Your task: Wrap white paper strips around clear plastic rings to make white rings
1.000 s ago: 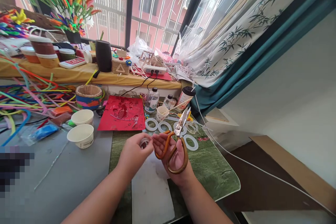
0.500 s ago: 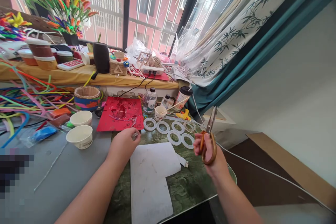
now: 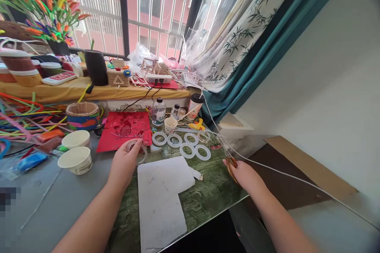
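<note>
My left hand is closed on a clear ring, holding it upright just in front of the red sheet. At the table's right edge, my right hand grips a pair of scissors by the brown handles. The blades point away from me and are low over the tabletop. Between the hands lies a white sheet of paper with a notch cut from its lower right. Several translucent white ring moulds rest beyond it, and a thinner clear ring lies behind them.
Two white paper bowls stand at left, near a tangle of pipe cleaners. Behind the moulds are a paper cup with a stick, a clear bottle and a yellow glue gun. A white cable crosses at right.
My right hand has lowered the scissors from upright to the table's edge. My left hand has turned, so the clear ring now shows plainly. The view has shifted right.
</note>
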Tool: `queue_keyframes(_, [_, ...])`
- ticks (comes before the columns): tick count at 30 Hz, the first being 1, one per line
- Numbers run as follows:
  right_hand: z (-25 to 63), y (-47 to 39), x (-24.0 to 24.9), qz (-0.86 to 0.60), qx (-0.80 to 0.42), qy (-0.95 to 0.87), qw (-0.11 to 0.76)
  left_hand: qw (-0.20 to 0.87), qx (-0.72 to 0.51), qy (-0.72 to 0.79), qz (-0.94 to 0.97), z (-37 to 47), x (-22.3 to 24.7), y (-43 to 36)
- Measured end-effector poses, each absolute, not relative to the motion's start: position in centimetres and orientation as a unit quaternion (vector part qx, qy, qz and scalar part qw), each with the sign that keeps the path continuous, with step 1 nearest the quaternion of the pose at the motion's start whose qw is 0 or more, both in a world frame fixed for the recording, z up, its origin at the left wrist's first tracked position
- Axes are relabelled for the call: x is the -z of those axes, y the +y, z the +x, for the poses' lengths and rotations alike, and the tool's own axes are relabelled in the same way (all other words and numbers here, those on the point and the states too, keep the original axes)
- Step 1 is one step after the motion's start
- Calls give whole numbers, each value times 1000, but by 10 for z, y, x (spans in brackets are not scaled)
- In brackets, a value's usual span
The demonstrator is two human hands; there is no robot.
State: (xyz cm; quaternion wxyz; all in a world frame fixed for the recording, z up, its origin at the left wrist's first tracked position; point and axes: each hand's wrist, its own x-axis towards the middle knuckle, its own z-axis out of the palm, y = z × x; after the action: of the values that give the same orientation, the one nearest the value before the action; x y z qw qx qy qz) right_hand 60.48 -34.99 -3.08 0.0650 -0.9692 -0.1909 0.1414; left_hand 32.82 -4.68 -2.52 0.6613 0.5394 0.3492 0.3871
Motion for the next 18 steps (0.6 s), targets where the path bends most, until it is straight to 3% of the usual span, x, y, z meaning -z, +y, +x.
queue_keyframes(4, [614, -345, 38, -973, -137, -186, 9, 742, -392, 323, 438, 332, 23, -49])
queue_keyframes(18, [622, -334, 28, -960, -143, -229, -69, 687, -467, 355, 430, 327, 20, -46])
